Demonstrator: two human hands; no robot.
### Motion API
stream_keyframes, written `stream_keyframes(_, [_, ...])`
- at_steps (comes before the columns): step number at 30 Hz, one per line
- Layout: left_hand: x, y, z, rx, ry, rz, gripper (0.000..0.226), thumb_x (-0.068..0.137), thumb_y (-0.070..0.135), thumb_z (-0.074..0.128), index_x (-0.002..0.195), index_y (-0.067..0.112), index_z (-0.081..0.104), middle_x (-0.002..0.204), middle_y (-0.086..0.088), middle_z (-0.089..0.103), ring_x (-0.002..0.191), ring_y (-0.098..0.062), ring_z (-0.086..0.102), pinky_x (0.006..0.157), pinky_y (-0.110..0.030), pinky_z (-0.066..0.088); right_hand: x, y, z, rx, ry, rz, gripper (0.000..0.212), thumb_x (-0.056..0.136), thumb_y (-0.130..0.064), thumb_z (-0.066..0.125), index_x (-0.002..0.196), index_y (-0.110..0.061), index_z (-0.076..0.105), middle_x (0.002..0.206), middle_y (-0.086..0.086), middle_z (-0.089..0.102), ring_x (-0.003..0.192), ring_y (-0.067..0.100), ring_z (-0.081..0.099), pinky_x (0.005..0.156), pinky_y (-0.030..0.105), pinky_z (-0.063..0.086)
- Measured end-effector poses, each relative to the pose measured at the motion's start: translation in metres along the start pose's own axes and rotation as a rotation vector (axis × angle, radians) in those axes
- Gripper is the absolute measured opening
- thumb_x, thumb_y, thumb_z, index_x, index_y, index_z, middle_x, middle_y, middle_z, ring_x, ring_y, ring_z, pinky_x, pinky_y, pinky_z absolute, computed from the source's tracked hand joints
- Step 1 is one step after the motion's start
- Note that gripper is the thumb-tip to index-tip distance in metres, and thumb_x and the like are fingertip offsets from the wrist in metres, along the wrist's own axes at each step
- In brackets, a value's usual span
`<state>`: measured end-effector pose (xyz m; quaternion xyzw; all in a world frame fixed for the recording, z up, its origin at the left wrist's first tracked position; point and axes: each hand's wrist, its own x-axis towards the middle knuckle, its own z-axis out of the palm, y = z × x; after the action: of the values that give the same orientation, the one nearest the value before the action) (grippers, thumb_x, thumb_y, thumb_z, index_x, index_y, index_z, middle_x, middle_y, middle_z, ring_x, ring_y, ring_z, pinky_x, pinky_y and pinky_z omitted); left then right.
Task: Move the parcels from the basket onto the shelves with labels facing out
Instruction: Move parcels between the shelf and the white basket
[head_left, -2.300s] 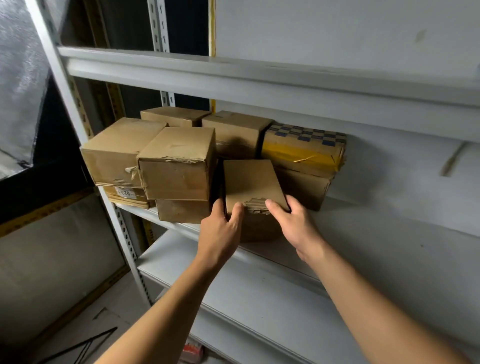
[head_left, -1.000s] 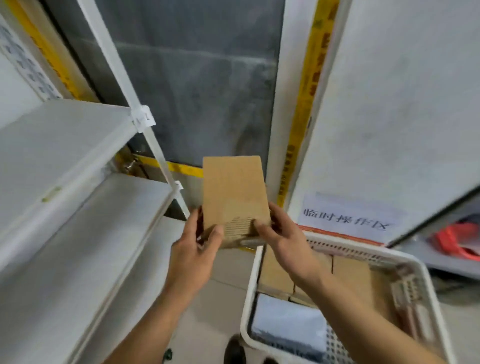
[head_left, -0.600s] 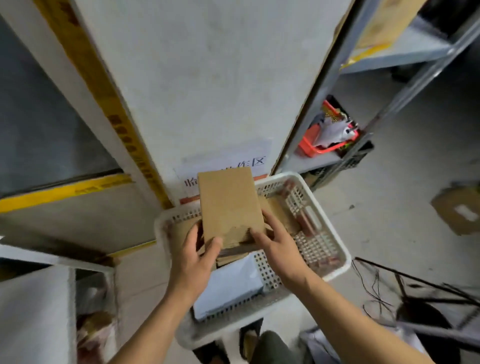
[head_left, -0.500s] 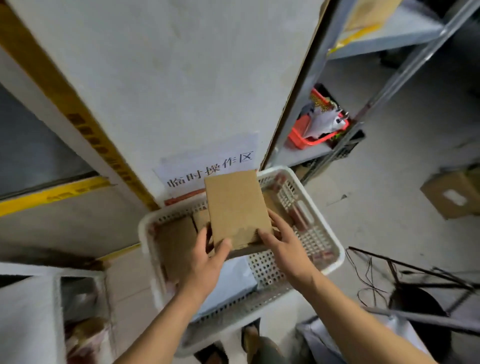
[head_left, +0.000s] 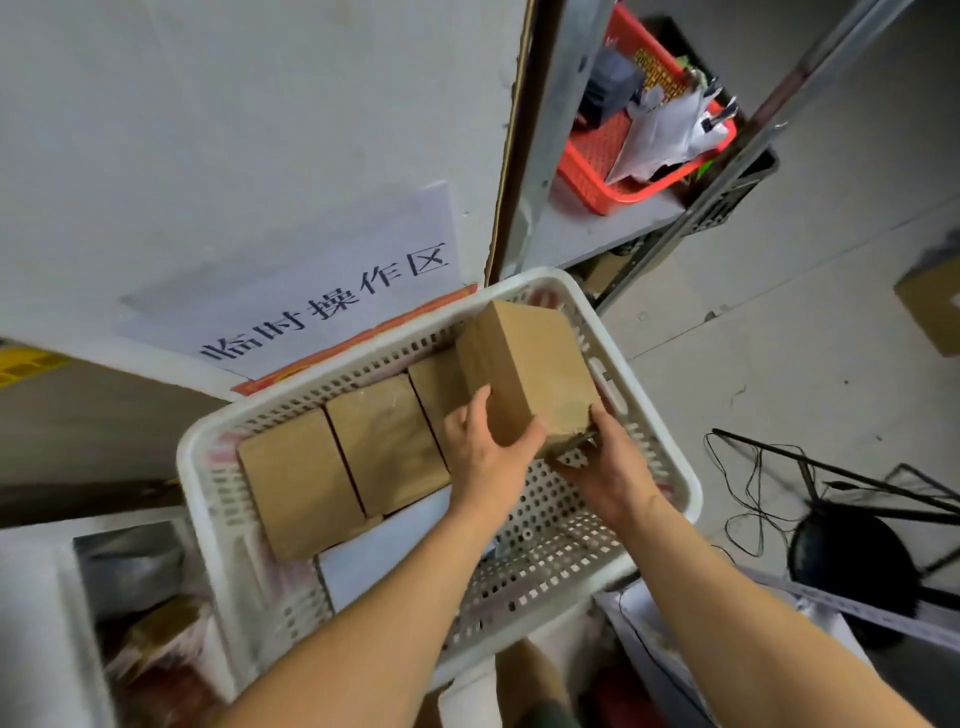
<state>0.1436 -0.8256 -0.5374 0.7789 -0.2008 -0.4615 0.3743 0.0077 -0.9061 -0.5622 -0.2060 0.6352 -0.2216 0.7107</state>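
Head view looks down into a white perforated basket (head_left: 218, 525) that sits low in front of a pale wall panel bearing a paper sign (head_left: 332, 291). Along the basket's far side, 3 brown cardboard parcels (head_left: 387, 441) lie flat and packed edge to edge, the third mostly hidden, which keeps their broad faces up and easy to lift. A white flat packet (head_left: 384, 551) lies below them on the basket floor.

A 4th box (head_left: 524, 374) is held above the basket's right end, tilted with 1 corner raised toward the rim. Held this way, its faces can be inspected, probably to find the label side; no label shows on the faces visible here, so which side must face out cannot be told.

Both hands grasp this box. The left hand (head_left: 485, 457) wraps the near left edge, thumb on the top face and fingers curled under it. The right hand (head_left: 608, 467) cups the near right corner from below, fingers bent around the worn lower edge. Neither hand is loose or flat; each is closed on the cardboard.

To the right stands a metal shelf (head_left: 597, 234) carrying a red basket (head_left: 597, 171) of clutter. Cables and a black stand (head_left: 852, 540) lie on the floor nearby.
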Motion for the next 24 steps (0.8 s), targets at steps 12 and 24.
stream_keyframes(12, [0.03, -0.018, 0.072, 0.311, 0.069, 0.023, 0.112, 0.076, 0.067, 0.079, 0.158, 0.052, 0.004, 0.16, 0.004, 0.008, 0.144, -0.04, 0.035, 0.11, -0.06, 0.048, 0.057, 0.01, -0.001, 0.306, 0.103, 0.294, 0.054, 0.102, -0.043, 0.065, 0.135, -0.001, 0.061, 0.124, 0.022, 0.073, 0.114, 0.039, 0.072, 0.092, 0.054, 0.062])
stream_keyframes(24, [0.039, -0.025, 0.079, 0.314, 0.062, 0.014, 0.095, 0.097, 0.03, 0.073, 0.167, 0.036, 0.009, 0.158, -0.005, 0.023, 0.143, -0.027, 0.037, 0.112, -0.041, 0.047, 0.076, 0.005, -0.016, 0.358, 0.048, 0.348, 0.048, 0.097, -0.045, 0.071, 0.133, -0.013, 0.065, 0.136, 0.013, 0.067, 0.122, 0.033, 0.066, 0.103, 0.056, 0.054])
